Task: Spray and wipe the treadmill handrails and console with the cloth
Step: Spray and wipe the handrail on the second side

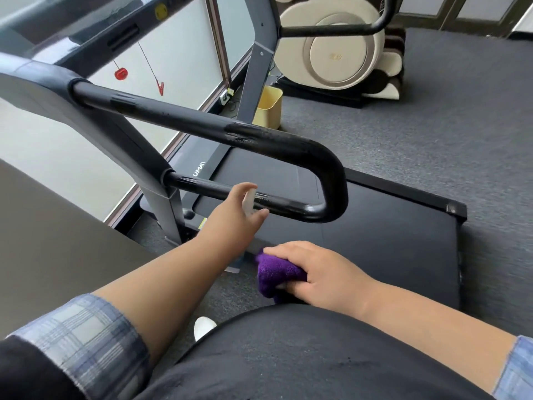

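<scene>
holding a spray bottle (249, 202) at the handrail (288, 204), left hand (233, 219) grips it; right hand (314, 272) clutches purple cloth (275, 274).

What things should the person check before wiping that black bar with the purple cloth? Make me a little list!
1. Cloth ready: ok. The right hand grips the purple cloth, bunched up.
2. Bar sprayed: ok. The black handrail shows wet patches on its upper run and droplets on the lower one.
3. Sprayer out of the way: not ok. The left hand holds the spray bottle right against the lower bar.
4. Cloth at the bar: not ok. It is held low, below the handrail, not touching it.
5. Console sprayed: cannot tell. Only its edge shows at the top left.
6. Cloth clean: cannot tell.
</scene>
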Demonstrator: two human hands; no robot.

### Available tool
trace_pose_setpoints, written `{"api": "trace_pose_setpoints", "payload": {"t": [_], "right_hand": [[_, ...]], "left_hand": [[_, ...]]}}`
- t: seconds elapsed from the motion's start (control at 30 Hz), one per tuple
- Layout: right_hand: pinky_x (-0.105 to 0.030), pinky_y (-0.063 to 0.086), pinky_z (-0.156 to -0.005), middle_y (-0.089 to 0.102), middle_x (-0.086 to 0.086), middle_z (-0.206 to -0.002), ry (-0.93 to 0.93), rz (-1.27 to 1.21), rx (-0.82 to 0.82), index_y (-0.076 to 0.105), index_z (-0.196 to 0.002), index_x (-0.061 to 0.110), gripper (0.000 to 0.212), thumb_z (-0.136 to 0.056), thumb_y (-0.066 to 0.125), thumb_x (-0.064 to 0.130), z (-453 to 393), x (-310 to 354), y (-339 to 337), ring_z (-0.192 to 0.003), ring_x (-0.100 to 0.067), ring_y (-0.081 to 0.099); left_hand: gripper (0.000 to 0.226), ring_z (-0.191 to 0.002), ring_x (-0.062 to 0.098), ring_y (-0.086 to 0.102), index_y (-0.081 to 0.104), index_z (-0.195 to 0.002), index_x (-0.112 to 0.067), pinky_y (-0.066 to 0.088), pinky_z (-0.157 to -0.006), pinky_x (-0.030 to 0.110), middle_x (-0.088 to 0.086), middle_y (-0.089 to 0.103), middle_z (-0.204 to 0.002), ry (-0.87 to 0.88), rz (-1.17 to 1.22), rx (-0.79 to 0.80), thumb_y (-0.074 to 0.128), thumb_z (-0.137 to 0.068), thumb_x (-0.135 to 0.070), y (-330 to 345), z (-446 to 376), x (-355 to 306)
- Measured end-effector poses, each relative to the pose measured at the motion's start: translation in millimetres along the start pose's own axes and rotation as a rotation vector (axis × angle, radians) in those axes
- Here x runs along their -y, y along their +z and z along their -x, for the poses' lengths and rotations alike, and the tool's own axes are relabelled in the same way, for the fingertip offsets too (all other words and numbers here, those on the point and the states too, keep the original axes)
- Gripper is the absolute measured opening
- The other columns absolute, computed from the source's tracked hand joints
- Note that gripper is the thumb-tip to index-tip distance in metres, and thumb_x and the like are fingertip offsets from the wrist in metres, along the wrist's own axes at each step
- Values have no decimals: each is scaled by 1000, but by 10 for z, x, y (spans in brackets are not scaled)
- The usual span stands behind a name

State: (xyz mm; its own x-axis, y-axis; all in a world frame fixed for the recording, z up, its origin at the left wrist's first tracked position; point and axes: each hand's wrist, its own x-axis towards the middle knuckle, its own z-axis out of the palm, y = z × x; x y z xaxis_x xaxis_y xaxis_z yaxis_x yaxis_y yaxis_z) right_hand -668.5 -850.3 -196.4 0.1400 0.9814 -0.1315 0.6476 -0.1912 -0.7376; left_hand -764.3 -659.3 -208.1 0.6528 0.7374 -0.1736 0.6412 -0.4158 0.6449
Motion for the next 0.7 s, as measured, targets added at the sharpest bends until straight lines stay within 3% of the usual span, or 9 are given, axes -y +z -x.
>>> {"api": "trace_pose_setpoints", "payload": {"t": [0.1,0.23,0.37,0.43,0.53,0.63,0.7], "right_hand": [[-7,30,-103,50,26,-134,-71,-88,-209,50,-140,35,56,-89,72,35,55,76,-72,-124,15,41],[-12,40,-97,58,19,-130,-233,-180,-684,51,-133,27,44,-95,60,46,128,247,-275,-118,4,56],[-20,36,-105,49,23,-135,-446,-162,-1031,42,-137,31,40,-102,44,50,106,260,-524,-123,0,52],[-26,33,-110,47,10,-139,-414,-113,-1158,40,-140,26,44,-104,38,52,42,160,-629,-129,-6,48],[-46,25,-119,36,-20,-149,-187,-14,-1065,35,-148,10,65,-102,36,56,-146,19,-714,-142,-29,34],[-36,23,-120,33,-9,-155,58,46,-795,30,-153,20,83,-88,46,69,-330,11,-673,-143,-20,29],[-29,28,-112,41,-4,-150,118,106,-782,30,-151,27,94,-75,60,74,-389,33,-659,-138,-18,36]], "left_hand": [[56,-69,-7,55,39,-134,-47,46,-64,27,-15,61,-96,-21,63,-117,69,-88,-47,-140,160,194],[48,-73,1,65,40,-118,-55,52,-69,34,-20,68,-86,27,216,-215,70,-81,-52,-236,426,182],[37,-73,-4,62,44,-108,-53,41,-59,23,-28,65,-90,134,218,-203,60,-77,-62,-218,577,-45],[34,-75,-4,61,44,-108,-53,41,-61,23,-28,64,-92,152,217,-176,64,-81,-57,-186,607,-86],[35,-80,-4,60,41,-104,-59,39,-61,14,-28,62,-94,157,210,-157,69,-87,-46,-145,638,-59],[40,-81,-4,60,39,-102,-64,40,-60,11,-28,62,-93,147,209,-159,71,-88,-43,-143,674,-6],[40,-80,-2,61,40,-104,-63,38,-61,13,-26,63,-94,140,227,-149,71,-88,-43,-153,692,24]]}}
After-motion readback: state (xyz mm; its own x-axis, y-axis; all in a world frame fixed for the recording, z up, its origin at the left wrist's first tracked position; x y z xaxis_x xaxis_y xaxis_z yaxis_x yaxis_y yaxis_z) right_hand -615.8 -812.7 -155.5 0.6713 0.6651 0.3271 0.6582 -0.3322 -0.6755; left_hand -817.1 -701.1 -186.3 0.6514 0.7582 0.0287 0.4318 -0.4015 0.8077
